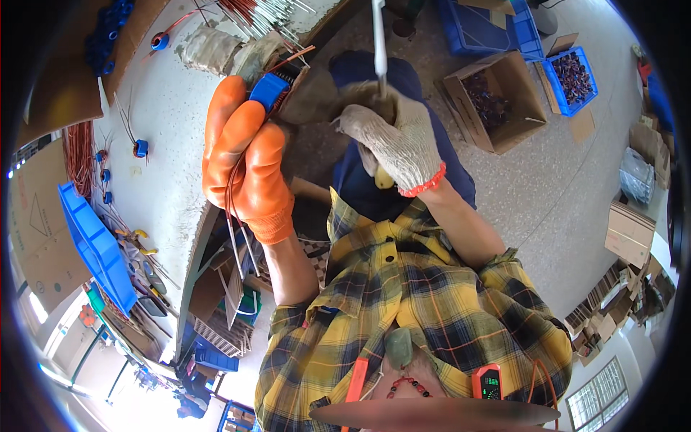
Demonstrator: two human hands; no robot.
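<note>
My left hand [248, 162], in an orange rubber glove, is closed around a blue ring-shaped coil core [269, 91] wound with copper wire. One copper end sticks out to the upper right of the core. Wire leads [234, 230] hang below the glove, with pale ends. My right hand [396, 140], in a white knitted glove with a red cuff, is closed and partly smeared by motion. A long white rod-like tool [379, 43] rises from its fist, and a yellowish end shows under the fingers. The tool's exact kind is unclear. The two hands are apart.
The pale workbench [165, 173] at left carries small blue coils [140, 148], copper wire bundles [78, 158] and a blue tray [97, 245]. A cloth-wrapped block [212, 50] lies near the left hand. A cardboard box [497, 104] and blue crate [574, 79] with parts stand on the floor at right.
</note>
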